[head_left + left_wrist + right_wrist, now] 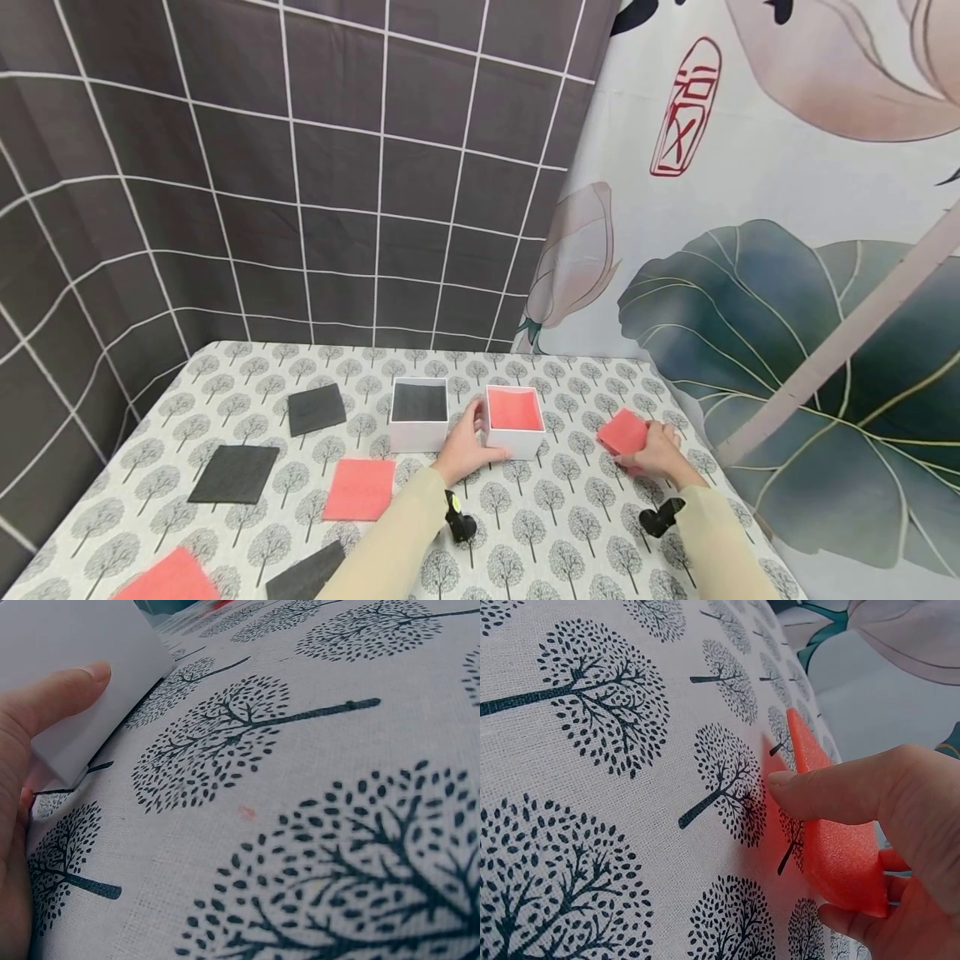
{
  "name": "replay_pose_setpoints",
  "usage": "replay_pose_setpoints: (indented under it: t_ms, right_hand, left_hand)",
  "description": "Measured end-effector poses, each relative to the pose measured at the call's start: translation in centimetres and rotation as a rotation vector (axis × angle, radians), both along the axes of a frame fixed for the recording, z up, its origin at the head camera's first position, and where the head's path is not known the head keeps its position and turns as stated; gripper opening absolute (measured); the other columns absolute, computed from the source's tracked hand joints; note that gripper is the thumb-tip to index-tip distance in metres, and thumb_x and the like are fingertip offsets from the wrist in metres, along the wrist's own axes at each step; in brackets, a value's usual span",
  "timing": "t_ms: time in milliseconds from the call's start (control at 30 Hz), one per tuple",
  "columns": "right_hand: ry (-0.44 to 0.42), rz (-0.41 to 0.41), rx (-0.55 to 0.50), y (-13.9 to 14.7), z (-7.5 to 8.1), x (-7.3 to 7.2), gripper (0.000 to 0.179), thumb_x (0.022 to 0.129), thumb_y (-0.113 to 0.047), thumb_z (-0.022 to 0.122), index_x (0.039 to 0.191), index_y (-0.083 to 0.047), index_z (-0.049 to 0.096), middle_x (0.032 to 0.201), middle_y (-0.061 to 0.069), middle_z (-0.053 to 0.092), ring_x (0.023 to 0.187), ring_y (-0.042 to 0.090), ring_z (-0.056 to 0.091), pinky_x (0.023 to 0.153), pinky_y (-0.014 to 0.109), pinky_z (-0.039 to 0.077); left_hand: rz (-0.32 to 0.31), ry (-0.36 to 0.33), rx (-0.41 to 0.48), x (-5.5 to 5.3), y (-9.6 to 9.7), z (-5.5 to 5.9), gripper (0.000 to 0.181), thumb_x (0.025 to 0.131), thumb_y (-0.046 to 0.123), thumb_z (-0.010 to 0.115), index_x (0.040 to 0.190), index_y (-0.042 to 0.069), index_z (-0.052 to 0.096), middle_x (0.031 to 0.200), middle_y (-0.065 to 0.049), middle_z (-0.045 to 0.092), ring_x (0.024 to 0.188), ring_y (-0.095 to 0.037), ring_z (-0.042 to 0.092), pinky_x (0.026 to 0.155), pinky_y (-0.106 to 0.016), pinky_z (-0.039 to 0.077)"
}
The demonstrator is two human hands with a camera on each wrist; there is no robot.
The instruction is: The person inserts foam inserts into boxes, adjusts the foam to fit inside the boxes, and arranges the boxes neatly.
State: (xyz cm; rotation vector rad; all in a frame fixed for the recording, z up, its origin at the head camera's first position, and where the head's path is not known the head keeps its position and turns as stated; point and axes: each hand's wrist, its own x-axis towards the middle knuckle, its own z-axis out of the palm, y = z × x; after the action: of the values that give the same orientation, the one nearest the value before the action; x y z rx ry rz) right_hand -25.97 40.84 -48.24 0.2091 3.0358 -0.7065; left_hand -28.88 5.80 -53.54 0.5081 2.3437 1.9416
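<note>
My left hand (467,450) grips the front left corner of a white box (514,421) with a red foam lining; the left wrist view shows my thumb (56,697) lying on the box's white wall (64,652). To its left stands a second white box (418,414) lined with black foam. My right hand (654,452) pinches a red foam square (624,432) and lifts its edge off the tablecloth; in the right wrist view the red foam square (836,844) is tilted up between my thumb (832,795) and fingers.
On the tree-print tablecloth (540,533) lie loose foam squares: black ones (316,408) (234,473) (303,575) and red ones (360,489) (168,579). A tiled backdrop (300,167) closes off the back and left, a flower-print cloth (787,250) the right.
</note>
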Motion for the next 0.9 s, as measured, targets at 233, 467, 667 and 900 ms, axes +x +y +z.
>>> replay_pose_setpoints:
  t_ms: [233, 467, 667, 900]
  right_hand:
    - [0.007, 0.02, -0.014, -0.4, 0.5, 0.2, 0.097, 0.062, -0.027, 0.083, 0.126, 0.02, 0.028, 0.107, 0.033, 0.034, 0.099, 0.043, 0.031, 0.079, 0.056, 0.039]
    - [0.017, 0.048, -0.008, -0.8, 1.2, 0.2, 0.099, 0.062, -0.034, 0.084, 0.129, 0.017, 0.03, 0.112, 0.031, 0.037, 0.102, 0.042, 0.035, 0.081, 0.058, 0.041]
    - [0.031, 0.068, 0.005, -1.5, 1.6, 0.1, 0.098, 0.062, -0.033, 0.084, 0.129, 0.016, 0.031, 0.113, 0.032, 0.038, 0.103, 0.042, 0.035, 0.083, 0.058, 0.04]
    - [0.042, 0.097, 0.001, -2.1, 2.0, 0.1, 0.098, 0.062, -0.031, 0.085, 0.131, 0.015, 0.032, 0.114, 0.03, 0.04, 0.102, 0.041, 0.04, 0.082, 0.058, 0.042]
  left_hand:
    - [0.0, 0.007, -0.008, 0.1, 0.0, 0.2, 0.111, 0.06, 0.027, 0.087, 0.146, 0.006, 0.02, 0.139, -0.014, 0.039, 0.126, -0.031, 0.04, 0.105, -0.038, 0.033]
    - [0.002, 0.0, 0.005, -0.2, 0.0, -0.3, 0.113, 0.058, 0.029, 0.088, 0.146, 0.01, 0.021, 0.138, -0.011, 0.04, 0.126, -0.031, 0.041, 0.104, -0.041, 0.034]
    - [0.001, 0.003, -0.001, -0.1, 0.0, -0.1, 0.113, 0.059, 0.028, 0.088, 0.146, 0.008, 0.02, 0.139, -0.013, 0.039, 0.127, -0.031, 0.04, 0.105, -0.04, 0.033]
    - [-0.003, 0.0, 0.005, -0.2, 0.0, -0.3, 0.114, 0.058, 0.031, 0.088, 0.146, 0.008, 0.02, 0.14, -0.013, 0.039, 0.127, -0.032, 0.04, 0.105, -0.042, 0.033]
